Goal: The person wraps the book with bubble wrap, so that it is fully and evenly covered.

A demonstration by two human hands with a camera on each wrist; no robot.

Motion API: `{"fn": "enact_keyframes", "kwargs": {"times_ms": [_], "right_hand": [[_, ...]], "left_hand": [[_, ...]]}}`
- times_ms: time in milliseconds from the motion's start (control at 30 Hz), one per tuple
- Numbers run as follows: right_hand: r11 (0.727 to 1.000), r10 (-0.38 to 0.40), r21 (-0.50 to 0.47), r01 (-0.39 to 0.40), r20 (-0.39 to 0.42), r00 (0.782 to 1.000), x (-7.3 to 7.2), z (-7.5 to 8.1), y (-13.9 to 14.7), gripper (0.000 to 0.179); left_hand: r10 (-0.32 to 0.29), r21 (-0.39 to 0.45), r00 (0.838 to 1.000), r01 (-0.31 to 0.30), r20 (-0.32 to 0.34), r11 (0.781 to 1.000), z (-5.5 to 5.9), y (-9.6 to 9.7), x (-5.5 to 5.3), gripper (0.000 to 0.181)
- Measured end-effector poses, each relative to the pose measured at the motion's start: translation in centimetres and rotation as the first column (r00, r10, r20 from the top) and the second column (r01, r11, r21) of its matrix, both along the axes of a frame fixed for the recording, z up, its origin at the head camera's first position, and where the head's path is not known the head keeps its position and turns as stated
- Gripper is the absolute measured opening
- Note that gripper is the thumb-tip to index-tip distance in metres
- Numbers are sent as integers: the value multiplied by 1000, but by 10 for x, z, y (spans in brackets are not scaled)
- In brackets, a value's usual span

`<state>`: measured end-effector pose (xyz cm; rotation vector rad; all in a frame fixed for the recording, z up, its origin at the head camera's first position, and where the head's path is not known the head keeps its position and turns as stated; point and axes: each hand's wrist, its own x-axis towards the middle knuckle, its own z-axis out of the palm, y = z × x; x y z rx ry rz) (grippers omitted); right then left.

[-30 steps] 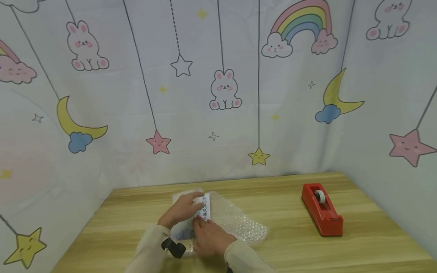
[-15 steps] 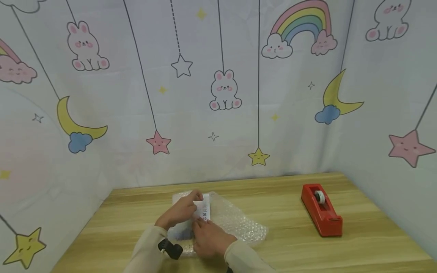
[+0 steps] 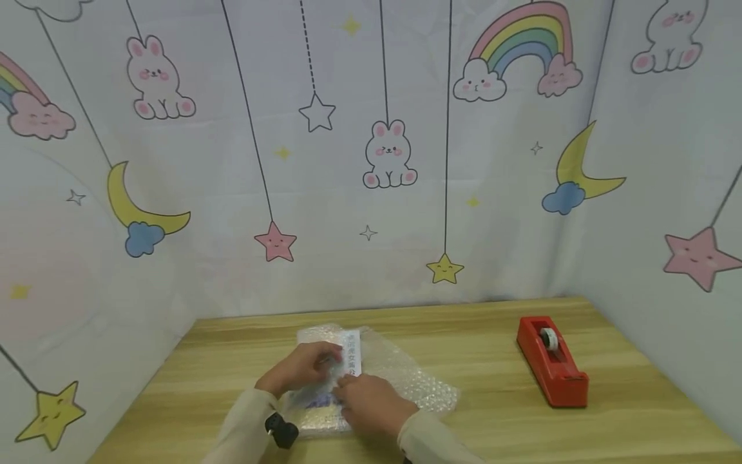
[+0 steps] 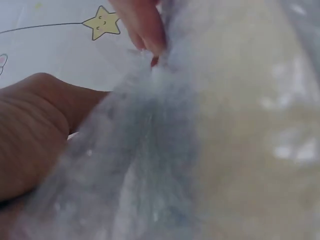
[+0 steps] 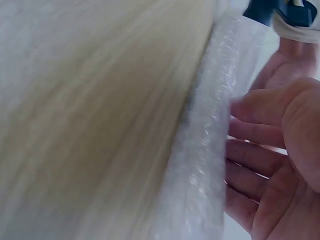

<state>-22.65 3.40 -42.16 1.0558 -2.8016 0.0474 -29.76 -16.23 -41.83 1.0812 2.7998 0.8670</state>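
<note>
Two bare hands work at a flat printed item (image 3: 324, 415) that lies inside clear bubble wrap (image 3: 429, 386) on the wooden tabletop (image 3: 452, 328), left of its middle and a little in from its back edge. The left hand (image 3: 298, 369) has thumb and fingers bent round a lifted fold of the wrap, pinching it; the left wrist view shows the plastic bunched there. The right hand (image 3: 373, 405) touches the wrap along the item's side, its fingers nearly straight, with narrow gaps between them; their tips are hidden behind the plastic in the right wrist view. A white strip (image 3: 353, 351) with a column of dark characters shows between the hands, and purple and yellow print shows nearer the person. A loose flap of wrap spreads toward the tabletop's right edge. Near that edge, toward the back right corner, stands a red tape dispenser (image 3: 553, 362) holding a roll of tape (image 3: 549, 339). A pale backdrop (image 3: 324, 200) with rabbits, stars and moons rises behind the back edge.
</note>
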Motion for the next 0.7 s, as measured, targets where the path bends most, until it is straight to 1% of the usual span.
{"fn": "enact_keyframes", "kwargs": {"times_ms": [67,100,200,267,367,433,500,600,700], "right_hand": [[1000,26,-6,-26,-16,1000,0,2,5,18],[999,40,-14,-41,-10,999,0,3,8,15],[997,49,-68,-46,46,998,-1,6,18,21],[993,38,-115,-29,83,996,-2,9,24,26],[984,19,-181,3,122,992,-3,13,35,35],[977,9,-212,20,138,990,-3,15,44,37],[969,-9,-240,52,175,985,-4,17,55,39],[948,-59,-287,136,262,963,-5,20,77,43],[911,-108,-346,226,328,939,-6,20,100,47]], "left_hand": [[-14,-26,998,12,-60,1000,-1,2,1,28],[-18,-37,996,15,-84,999,-1,3,2,26],[-29,-59,988,21,-149,998,0,3,5,24],[-26,-69,985,15,-171,998,1,3,7,24],[-9,-78,985,-5,-172,997,2,2,8,25],[3,-76,989,-14,-150,997,2,3,8,25],[9,-72,992,-18,-125,997,1,3,9,26],[13,-68,994,-20,-105,997,-1,4,11,26],[14,-63,994,-21,-111,998,-2,4,12,26]]}}
